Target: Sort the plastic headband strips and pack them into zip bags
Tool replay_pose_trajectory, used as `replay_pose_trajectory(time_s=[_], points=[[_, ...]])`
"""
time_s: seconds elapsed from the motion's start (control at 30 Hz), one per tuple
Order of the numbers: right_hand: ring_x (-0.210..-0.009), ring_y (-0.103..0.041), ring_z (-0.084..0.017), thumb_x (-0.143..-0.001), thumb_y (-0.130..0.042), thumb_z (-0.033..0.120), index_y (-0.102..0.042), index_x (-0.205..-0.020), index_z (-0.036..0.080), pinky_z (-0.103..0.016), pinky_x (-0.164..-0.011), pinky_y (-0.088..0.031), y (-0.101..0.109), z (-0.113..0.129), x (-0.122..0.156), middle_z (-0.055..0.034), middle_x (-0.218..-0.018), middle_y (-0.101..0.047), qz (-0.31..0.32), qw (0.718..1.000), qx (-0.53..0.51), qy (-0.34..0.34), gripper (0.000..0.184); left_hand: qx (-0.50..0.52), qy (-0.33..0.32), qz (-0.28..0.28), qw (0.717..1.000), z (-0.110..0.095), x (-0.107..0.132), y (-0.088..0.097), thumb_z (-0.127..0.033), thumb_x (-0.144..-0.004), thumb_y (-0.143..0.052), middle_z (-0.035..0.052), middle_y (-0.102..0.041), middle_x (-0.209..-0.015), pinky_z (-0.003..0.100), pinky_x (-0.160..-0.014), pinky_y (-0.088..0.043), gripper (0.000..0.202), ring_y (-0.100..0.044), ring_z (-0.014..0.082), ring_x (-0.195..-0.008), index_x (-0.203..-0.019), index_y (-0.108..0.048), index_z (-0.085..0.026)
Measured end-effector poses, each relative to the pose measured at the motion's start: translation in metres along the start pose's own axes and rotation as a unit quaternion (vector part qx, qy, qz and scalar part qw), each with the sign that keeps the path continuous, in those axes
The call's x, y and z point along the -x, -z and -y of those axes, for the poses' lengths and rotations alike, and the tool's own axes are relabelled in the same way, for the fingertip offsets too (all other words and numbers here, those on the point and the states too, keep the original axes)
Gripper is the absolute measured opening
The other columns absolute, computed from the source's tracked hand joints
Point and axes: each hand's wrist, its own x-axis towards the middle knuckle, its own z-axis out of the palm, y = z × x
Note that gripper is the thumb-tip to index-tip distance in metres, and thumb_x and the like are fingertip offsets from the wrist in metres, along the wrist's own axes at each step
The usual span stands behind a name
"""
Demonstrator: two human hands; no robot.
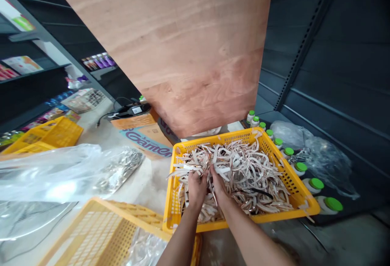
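Note:
A yellow plastic crate (240, 224) is heaped with thin, curling strips (243, 168), mostly white and coppery with a few dark ones. Over the left half of the heap, my left hand (196, 187) has its fingers bent around some of the strips. Close beside it, my right hand (218, 181) is closed on strips too, thumb toward the left hand. One coppery strip hangs down between the two hands. My fingertips are partly hidden among the strips.
A large wooden board (195, 55) stands behind the crate. White bottles with green caps (315, 184) line its right side, near clear plastic bags (329, 164). Left are a printed carton (146, 136), a plastic-wrapped bundle (118, 170) and an open yellow basket (100, 233).

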Motion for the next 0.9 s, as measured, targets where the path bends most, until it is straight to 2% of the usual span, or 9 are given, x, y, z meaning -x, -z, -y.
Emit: replay_pose_trajectory(time_s=[0.17, 0.33, 0.53, 0.73, 0.9], points=[[-0.083, -0.065, -0.022, -0.074, -0.05, 0.071, -0.067, -0.1, 0.017, -0.026, -0.064, -0.05, -0.021, 0.028, 0.018, -0.0063, -0.084, -0.071, -0.002, 0.999, -0.035, 0.042, 0.062, -0.002, -0.041, -0.043, 0.998, -0.031, -0.007, 0.029, -0.04, -0.083, -0.052, 0.0073, -0.061, -0.081, 0.036, -0.081, -0.044, 0.028, -0.056, 0.0225, -0.088, -0.072, -0.066, -0.019], [-0.089, -0.064, -0.023, -0.075, -0.05, 0.069, -0.066, -0.101, 0.017, -0.027, -0.068, -0.051, -0.031, 0.055, 0.036, -0.0064, -0.089, -0.071, 0.006, 0.995, -0.061, 0.075, 0.061, 0.003, -0.073, -0.058, 0.996, -0.055, -0.014, 0.047, -0.04, -0.082, -0.054, 0.0073, -0.06, -0.08, 0.034, -0.075, -0.046, 0.026, -0.056, 0.0218, -0.083, -0.073, -0.067, -0.019], [-0.105, -0.059, -0.021, -0.076, -0.054, 0.064, -0.064, -0.107, 0.019, -0.026, -0.079, -0.05, -0.034, 0.078, 0.056, -0.0043, -0.105, -0.068, 0.013, 0.989, -0.083, 0.118, 0.055, 0.015, -0.106, -0.056, 0.993, -0.078, -0.016, 0.062, -0.038, -0.083, -0.054, 0.0084, -0.061, -0.085, 0.034, -0.075, -0.045, 0.024, -0.055, 0.023, -0.089, -0.078, -0.069, -0.019], [-0.094, -0.064, -0.023, -0.074, -0.056, 0.065, -0.067, -0.105, 0.017, -0.028, -0.077, -0.051, -0.036, 0.098, 0.073, -0.0053, -0.093, -0.071, 0.043, 0.982, -0.126, 0.136, 0.058, 0.025, -0.132, -0.05, 0.99, -0.108, -0.018, 0.08, -0.039, -0.084, -0.052, 0.0087, -0.06, -0.083, 0.035, -0.076, -0.045, 0.027, -0.054, 0.0238, -0.09, -0.075, -0.068, -0.019], [-0.099, -0.062, -0.021, -0.074, -0.058, 0.064, -0.066, -0.108, 0.02, -0.027, -0.083, -0.048, -0.03, 0.121, 0.099, -0.004, -0.104, -0.068, -0.004, 0.968, -0.154, 0.2, 0.056, 0.028, -0.163, -0.04, 0.985, -0.145, -0.014, 0.093, -0.04, -0.083, -0.052, 0.0077, -0.058, -0.081, 0.036, -0.075, -0.046, 0.026, -0.055, 0.0229, -0.084, -0.08, -0.07, -0.021]])
